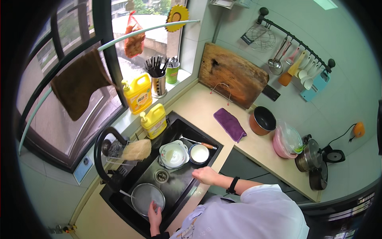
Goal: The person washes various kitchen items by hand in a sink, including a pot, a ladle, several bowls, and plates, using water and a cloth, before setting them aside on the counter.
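My left hand (155, 215) grips the near rim of a round metal vessel (146, 195) in the black sink (179, 200). Its inside looks pale grey; whether it holds water is hard to tell. My right hand (205, 175) is curled into a fist over the sink's near edge, with nothing visible in it. White bowls (173, 154) with a floral pattern sit at the sink's right end, beside a blue-rimmed bowl (199, 154) with a white inside. Behind them lies a utensil with a wooden handle (208, 145). The drain (161, 176) shows between the bowls and the vessel.
A black faucet (100, 152) arches over the sink's left side, near a loofah (137, 150) in a rack. Two yellow detergent jugs (154, 122) (138, 94) stand behind. Rightward are a purple cloth (229, 124), a cutting board (232, 74) and an orange-brown pot (259, 127).
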The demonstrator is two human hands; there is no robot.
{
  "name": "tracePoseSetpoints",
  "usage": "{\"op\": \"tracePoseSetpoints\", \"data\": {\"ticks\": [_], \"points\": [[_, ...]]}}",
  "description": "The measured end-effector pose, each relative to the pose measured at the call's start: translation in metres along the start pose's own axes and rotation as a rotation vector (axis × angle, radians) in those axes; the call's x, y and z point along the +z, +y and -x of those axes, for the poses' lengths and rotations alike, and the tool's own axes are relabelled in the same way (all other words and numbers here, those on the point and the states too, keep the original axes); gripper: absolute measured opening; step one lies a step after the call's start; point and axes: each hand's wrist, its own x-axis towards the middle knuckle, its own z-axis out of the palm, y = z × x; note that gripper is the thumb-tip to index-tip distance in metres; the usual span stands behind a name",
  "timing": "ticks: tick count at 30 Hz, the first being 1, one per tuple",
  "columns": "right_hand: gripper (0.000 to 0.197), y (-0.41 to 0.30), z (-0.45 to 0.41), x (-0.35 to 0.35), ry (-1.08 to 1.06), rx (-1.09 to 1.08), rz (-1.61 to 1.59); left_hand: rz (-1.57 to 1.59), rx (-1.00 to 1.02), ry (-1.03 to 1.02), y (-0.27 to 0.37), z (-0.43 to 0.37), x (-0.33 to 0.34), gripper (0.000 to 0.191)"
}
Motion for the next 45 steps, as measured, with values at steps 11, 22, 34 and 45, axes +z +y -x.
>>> {"op": "tracePoseSetpoints", "data": {"ticks": [11, 22, 34, 45], "points": [[0.012, 0.083, 0.017, -0.067, 0.321, 0.367, -0.549, -0.015, -0.026, 0.046, -0.021, -0.025, 0.046, 0.043], [0.023, 0.311, 0.009, -0.398, 1.203, 0.369, -0.761, 0.5, -0.384, 0.001, -0.003, -0.047, 0.065, 0.044], [0.031, 0.469, 0.015, -0.611, 1.464, 0.596, -0.357, 0.516, -0.545, 0.181, 0.063, -0.029, 0.109, 0.05], [0.047, 0.475, 0.029, -0.613, 1.265, 0.908, 0.359, 0.471, -0.629, 0.13, 0.072, -0.012, 0.123, 0.048]]}}
